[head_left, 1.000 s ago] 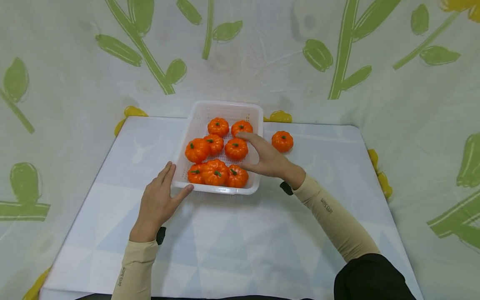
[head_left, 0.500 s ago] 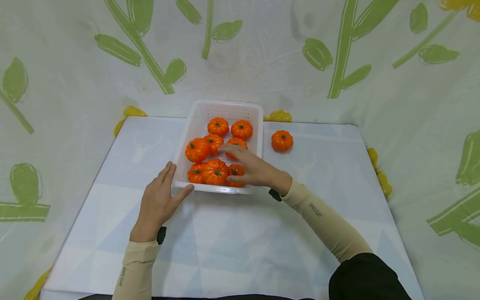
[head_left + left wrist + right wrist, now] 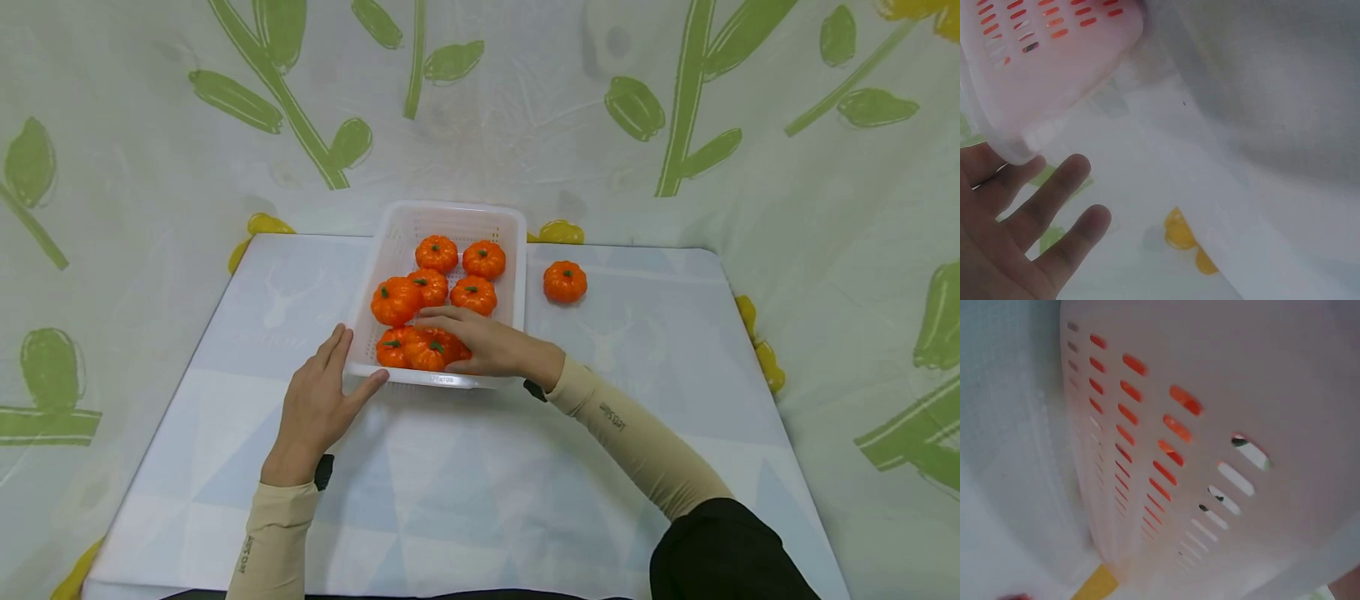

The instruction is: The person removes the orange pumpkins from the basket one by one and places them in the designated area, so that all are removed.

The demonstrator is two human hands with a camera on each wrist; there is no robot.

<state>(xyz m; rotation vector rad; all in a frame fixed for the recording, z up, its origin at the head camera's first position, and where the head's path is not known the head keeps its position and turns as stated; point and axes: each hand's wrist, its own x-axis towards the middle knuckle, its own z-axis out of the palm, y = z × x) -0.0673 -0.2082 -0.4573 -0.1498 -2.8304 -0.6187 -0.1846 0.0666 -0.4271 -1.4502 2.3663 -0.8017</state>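
In the head view a white plastic basket holds several small orange pumpkins with green stems, such as one at the back. My left hand rests its straight fingers and thumb against the basket's near left corner; in the left wrist view its fingertips are right at the rim. Reaching over the right side wall, my right hand curls its fingers and thumb round the front middle pumpkin. That hand hides most of the front right pumpkin. Slotted basket wall fills the right wrist view.
A single pumpkin sits on the table to the right of the basket. The table has a pale blue and white patterned cover. Behind it hangs a curtain printed with green leaves.
My right hand has moved left and toward me, from the right-hand pumpkins to the front middle one, with its fingers closing in. The left hand and basket have stayed in place.
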